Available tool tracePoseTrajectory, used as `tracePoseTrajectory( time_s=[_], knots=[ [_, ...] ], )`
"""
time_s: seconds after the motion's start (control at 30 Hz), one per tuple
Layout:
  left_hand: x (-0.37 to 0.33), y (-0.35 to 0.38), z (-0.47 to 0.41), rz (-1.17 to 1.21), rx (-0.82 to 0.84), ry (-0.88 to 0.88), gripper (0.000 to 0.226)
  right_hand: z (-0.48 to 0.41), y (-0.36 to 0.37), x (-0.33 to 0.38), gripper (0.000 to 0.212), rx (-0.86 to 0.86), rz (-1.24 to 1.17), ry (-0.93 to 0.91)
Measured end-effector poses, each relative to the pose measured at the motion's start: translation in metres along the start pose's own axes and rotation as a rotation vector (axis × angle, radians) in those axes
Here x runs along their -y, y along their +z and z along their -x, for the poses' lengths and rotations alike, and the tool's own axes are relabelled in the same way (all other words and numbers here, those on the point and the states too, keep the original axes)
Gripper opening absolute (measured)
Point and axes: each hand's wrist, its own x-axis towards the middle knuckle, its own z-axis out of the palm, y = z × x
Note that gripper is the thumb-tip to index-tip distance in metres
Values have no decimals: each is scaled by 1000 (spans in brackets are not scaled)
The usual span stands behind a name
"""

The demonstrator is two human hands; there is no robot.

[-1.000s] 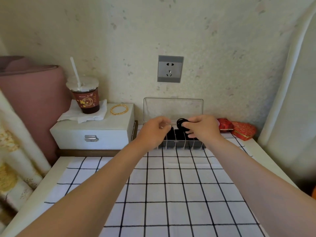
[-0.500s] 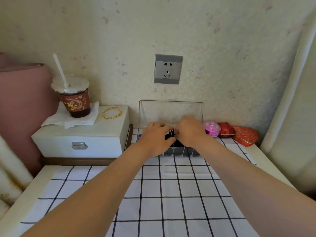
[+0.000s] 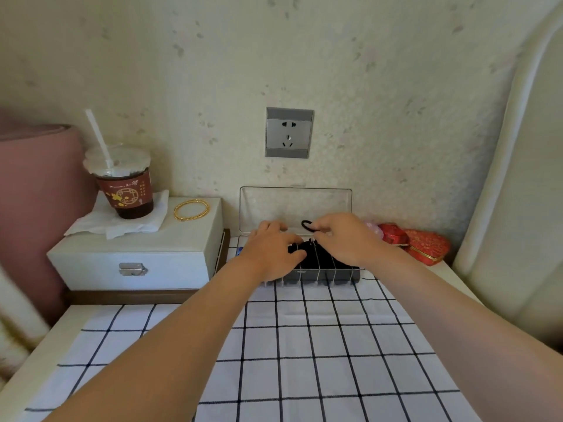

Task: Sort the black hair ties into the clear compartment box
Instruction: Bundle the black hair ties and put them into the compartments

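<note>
— Where is the black hair tie [image 3: 307,225]?
— Pinched in the right grip [image 3: 344,239], just above the clear box [image 3: 323,275]. The left grip [image 3: 271,251] rests relaxed on it, holding nothing. The person should ease the tie straight down inside, with the box steadied.

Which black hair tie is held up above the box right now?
The one black hair tie pinched by the right hand, held up in front of the open lid. The other hair ties lie bunched in the compartments below.
</note>
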Motion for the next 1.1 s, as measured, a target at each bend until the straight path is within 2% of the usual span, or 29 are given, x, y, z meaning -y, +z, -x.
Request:
tracePoseTrajectory(
  time_s=[0.17,0.3,0.47,0.6,0.67,0.73,0.8,0.9,1.03,1.1],
  knots=[
    [8,-3,7,279,-126,-9,36,-4,8,0,19,-11,162,-74],
    [7,-6,12,330,-219,-23,41,-6,10,2,13,-80,287,-138],
    [6,-1,10,336,-221,71,41,-11,16,2,16,-77,447,-183],
    [0,6,9,140,-84,69,44,-10,17,-4,15,-1,364,-165],
    [-1,8,8,24,-38,45,47,-8,14,-8,13,-10,188,-125],
    [-3,8,8,-21,-24,47,48,-4,11,-14,21,-52,50,-87],
    [-6,7,7,-50,12,47,48,1,10,-18,23,-91,50,-116],
    [-8,4,3,-14,28,49,43,9,17,-21,36,-55,186,-247],
    [2,0,3,313,-92,22,32,16,30,-21,57,-4,527,-314],
    [6,-3,8,386,-147,-1,30,18,35,-15,64,26,606,-336]
  ],
)
